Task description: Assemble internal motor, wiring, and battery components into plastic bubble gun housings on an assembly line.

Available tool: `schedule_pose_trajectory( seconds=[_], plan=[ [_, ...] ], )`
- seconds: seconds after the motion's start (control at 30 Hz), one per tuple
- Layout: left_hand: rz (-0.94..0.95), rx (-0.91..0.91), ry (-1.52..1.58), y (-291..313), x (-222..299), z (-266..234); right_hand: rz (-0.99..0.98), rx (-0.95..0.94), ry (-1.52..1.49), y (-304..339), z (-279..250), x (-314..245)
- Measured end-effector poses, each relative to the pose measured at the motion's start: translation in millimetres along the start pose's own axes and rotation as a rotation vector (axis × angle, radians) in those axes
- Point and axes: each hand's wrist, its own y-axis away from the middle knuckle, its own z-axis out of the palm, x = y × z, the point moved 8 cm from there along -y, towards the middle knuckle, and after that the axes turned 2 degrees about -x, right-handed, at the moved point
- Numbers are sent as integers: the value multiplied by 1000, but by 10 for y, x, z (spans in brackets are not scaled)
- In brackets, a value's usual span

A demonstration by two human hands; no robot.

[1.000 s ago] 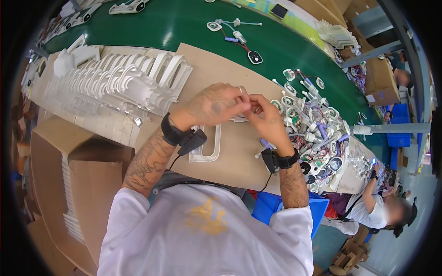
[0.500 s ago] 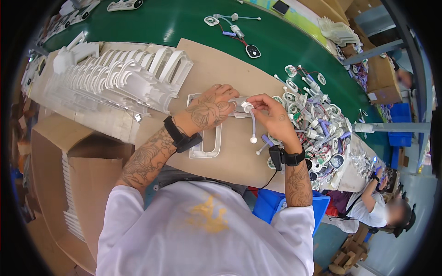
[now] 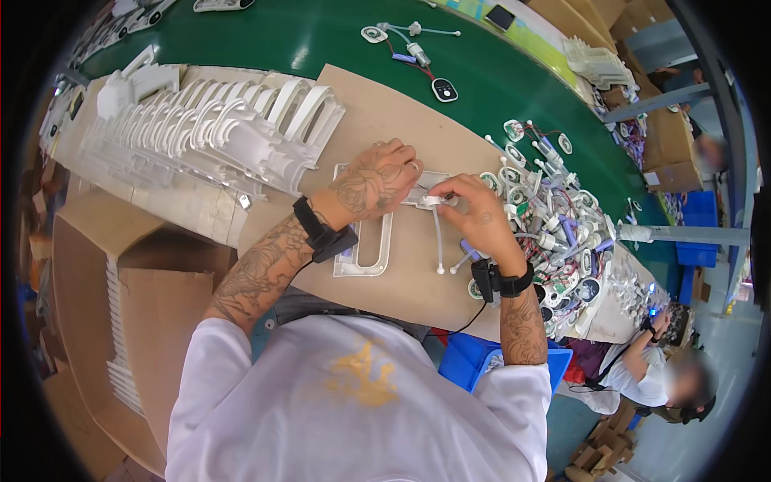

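wht frame [image 3: 359, 271] on brn cardbd [image 3: 409, 285]

Our tattooed forearms [image 3: 261, 273] reach forward; our left hand [image 3: 376, 180] curls palm down, our right hand [image 3: 475, 215] bends into a pinch.

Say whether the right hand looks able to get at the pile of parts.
Probably yes: the pile of parts lies just to the right of the right hand, with nothing visible standing between them. That hand seems to be pinching a white cap, so it may need to let go first.
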Motion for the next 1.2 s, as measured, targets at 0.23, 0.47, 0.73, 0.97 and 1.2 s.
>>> schedule_pose_trajectory(
  seconds=[0.23, 0.47, 0.73, 0.97, 1.2],
  plan=[
    [44, 112, -234, 16, 77, -91, -98, 54, 100, 8, 163, -21],
    [-61, 84, -133, 118, 170, -254, -158, 104, 322, 97, 244, -60],
    [-59, 101, -181, 505, 283, -184, -213, 147, 351, 95, 208, -216],
    [-104, 103, -182, 608, 379, -281, -187, -6, 508, 29, 290, -324],
    [-134, 72, -219, 766, 334, -239, -189, -87, 608, 20, 342, -348]
  ],
)
